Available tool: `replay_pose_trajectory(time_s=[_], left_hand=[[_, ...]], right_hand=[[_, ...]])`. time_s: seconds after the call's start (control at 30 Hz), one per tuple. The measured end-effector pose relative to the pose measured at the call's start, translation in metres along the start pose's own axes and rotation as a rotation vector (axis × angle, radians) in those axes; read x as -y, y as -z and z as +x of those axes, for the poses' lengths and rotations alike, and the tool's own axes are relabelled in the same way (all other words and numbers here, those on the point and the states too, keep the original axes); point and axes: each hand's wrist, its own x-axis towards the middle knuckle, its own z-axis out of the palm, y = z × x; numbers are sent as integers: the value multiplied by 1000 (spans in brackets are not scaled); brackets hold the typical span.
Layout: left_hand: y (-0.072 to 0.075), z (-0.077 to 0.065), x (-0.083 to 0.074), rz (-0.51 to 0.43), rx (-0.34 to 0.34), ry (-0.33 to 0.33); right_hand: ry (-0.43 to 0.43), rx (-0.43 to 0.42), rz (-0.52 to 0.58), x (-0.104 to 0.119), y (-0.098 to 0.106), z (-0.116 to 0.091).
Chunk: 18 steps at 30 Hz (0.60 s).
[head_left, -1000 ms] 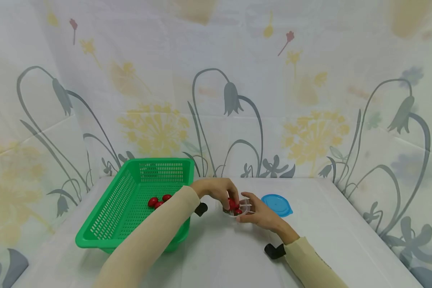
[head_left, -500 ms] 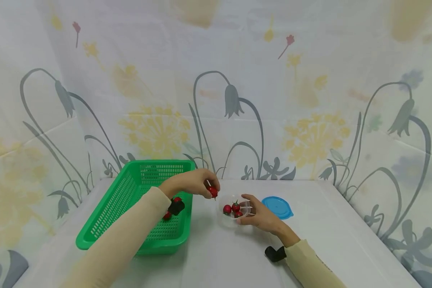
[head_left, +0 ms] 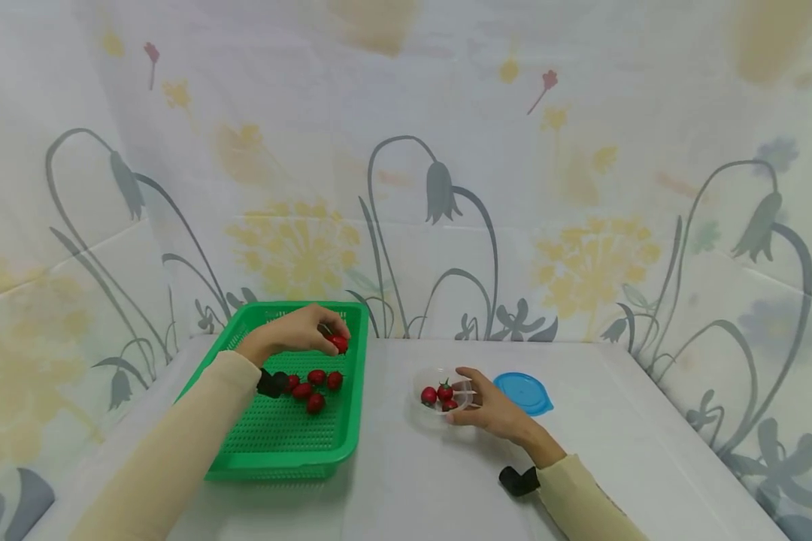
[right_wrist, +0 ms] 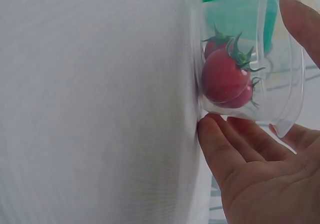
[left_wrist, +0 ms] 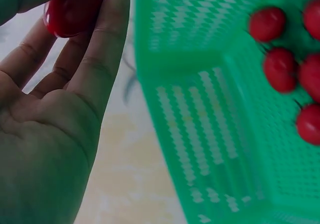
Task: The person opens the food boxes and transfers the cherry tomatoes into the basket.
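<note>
My left hand (head_left: 306,330) is above the right back part of the green basket (head_left: 287,456), with a cherry tomato (left_wrist: 79,9) pinched between thumb and fingers. Below it, several cherry tomatoes (head_left: 316,403) lie grouped on the basket floor. On the white table, a small clear plastic container (right_wrist: 235,13) holds three red tomatoes (right_wrist: 226,76) with green stems. My right hand (head_left: 490,409) grips this container from its right side, thumb near the rim and fingers against the wall.
A blue round lid (head_left: 523,394) lies on the white table (head_left: 433,488) just behind and right of my right hand. A flower-printed curtain (head_left: 406,248) hangs at the table's back edge.
My left hand has come out of the clear container with a tomato and moved left over the green basket. My right hand has stayed at the container.
</note>
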Motion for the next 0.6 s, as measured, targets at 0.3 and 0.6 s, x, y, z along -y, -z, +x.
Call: replay_pose_trajectory(time_s=[0.3, 0.6], left_hand=[[-3, -1, 44, 45, -82, 82], [-13, 2, 70, 101, -65, 203]], right_hand=[[6, -10, -14, -8, 0, 1], [0, 0, -8, -8, 0, 5]])
